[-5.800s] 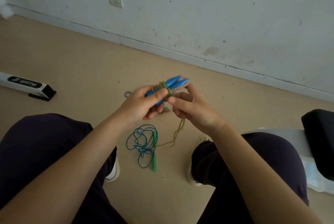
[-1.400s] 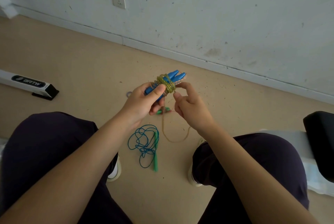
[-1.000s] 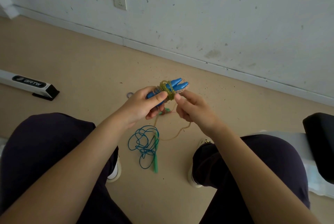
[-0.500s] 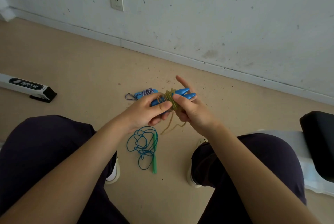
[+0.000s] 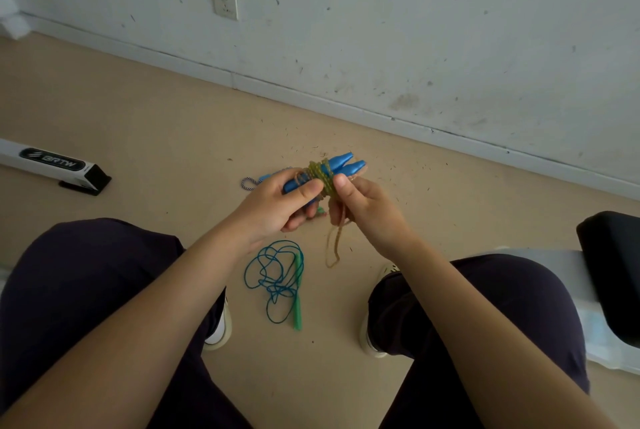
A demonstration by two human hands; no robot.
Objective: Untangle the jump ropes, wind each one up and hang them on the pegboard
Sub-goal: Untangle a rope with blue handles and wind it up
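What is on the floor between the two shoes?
In the head view, a blue rope lies in a loose tangle on the floor between the left shoe and the right shoe, with a green handle beside it.

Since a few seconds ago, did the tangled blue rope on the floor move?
No. The blue rope lies in the same heap between the two shoes, just as far from the white bar on the floor.

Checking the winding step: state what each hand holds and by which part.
Left hand grips the paired blue handles at mid-length. Right hand pinches the yellow-green rope at the coil; its loose tail hangs below.
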